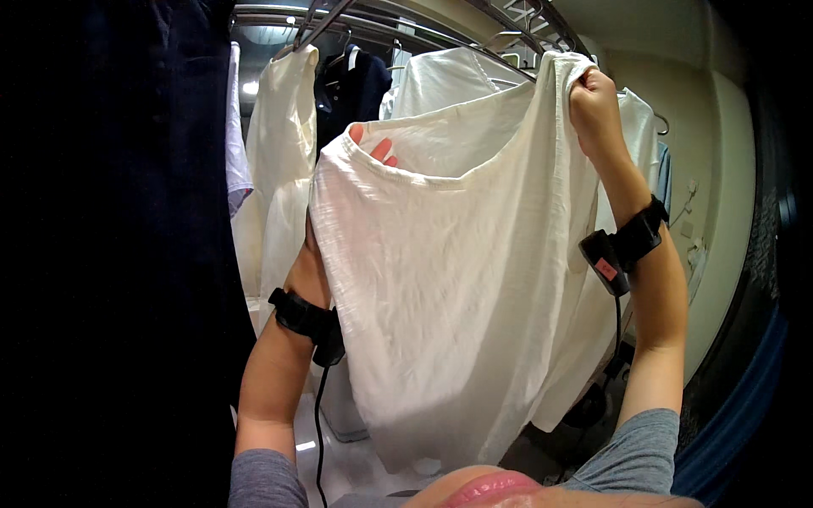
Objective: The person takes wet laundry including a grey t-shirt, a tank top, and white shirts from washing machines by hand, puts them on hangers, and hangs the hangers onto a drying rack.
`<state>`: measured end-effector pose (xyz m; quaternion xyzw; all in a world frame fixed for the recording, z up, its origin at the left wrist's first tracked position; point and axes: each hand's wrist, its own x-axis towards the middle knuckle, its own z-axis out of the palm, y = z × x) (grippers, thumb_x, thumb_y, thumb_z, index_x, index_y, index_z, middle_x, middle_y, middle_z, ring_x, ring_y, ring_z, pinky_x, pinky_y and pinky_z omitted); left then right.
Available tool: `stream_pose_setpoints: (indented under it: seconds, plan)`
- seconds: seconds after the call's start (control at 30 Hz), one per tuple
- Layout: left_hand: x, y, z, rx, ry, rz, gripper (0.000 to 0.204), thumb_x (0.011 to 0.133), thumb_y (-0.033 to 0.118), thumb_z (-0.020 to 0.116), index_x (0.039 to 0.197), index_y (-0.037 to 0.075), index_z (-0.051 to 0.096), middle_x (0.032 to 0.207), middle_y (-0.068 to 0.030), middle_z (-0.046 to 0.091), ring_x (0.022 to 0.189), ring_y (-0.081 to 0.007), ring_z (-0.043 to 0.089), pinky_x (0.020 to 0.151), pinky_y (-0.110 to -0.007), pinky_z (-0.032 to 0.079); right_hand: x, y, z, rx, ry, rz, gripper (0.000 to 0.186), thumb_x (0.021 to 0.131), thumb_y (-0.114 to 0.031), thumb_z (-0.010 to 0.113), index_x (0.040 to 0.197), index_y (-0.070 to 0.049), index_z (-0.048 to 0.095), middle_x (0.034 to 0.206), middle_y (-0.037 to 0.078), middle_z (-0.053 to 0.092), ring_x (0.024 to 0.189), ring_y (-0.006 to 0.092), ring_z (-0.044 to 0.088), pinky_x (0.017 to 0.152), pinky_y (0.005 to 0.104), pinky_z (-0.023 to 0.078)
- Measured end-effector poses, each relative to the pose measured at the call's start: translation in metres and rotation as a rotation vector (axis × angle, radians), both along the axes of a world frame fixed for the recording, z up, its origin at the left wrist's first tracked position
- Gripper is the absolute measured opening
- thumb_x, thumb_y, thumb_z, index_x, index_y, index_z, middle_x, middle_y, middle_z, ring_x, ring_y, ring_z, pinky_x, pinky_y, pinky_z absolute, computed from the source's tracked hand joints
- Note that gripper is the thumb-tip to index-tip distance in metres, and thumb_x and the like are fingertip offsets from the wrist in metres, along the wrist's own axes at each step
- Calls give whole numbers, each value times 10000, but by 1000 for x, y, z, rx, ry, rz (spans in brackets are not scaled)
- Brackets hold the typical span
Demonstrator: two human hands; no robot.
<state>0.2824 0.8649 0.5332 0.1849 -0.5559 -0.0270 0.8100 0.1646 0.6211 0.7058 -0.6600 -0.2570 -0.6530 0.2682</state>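
Up near the clothes rail [381, 21], I am holding a cream shirt [440, 279] spread between both hands, its body hanging down in front of me. My right hand [595, 110] is closed tight on one top corner of the shirt; the cloth is bunched inside the fist and folds over the knuckles, so the fingers are fully curled around it. My left hand [373, 148] sits behind the neckline at the other side: most of it is hidden by the fabric, and only two fingers [383, 151] peek out above the collar edge, pressed against the cloth from inside. Whether that hand pinches the shirt or merely props it I cannot tell. Black wrist straps [306, 320] with cables sit on both forearms. Other pale garments [284, 127] and a dark one [351, 89] hang on the rail behind, well apart from my hands.
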Motion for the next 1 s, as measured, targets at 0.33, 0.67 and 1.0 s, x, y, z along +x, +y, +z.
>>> stream_pose_setpoints:
  seconds: [0.33,0.67,1.0]
  plan:
    - [3,-23,-25,108,-39,140,589,932,372,428,1414,117,206,1397,-174,307,1273,-271,340,1029,-408,348,-31,-35,-98,66,206,53,332,852,4,421,1158,61,537,1044,119,614,866,146,603,769,216,461]
    - [88,0,-110,184,292,-167,669,912,429,405,1424,77,158,1435,-184,228,1328,-272,250,1108,-442,195,-25,-62,-294,498,816,359,286,884,-52,501,1155,32,541,887,86,623,621,117,590,506,226,480]
    - [101,45,-117,273,225,22,822,825,551,521,1412,78,191,1387,-205,309,1284,-354,322,1080,-462,274,-32,-74,-333,128,472,-54,217,904,-13,487,1090,-1,598,846,64,617,604,73,520,480,188,395]
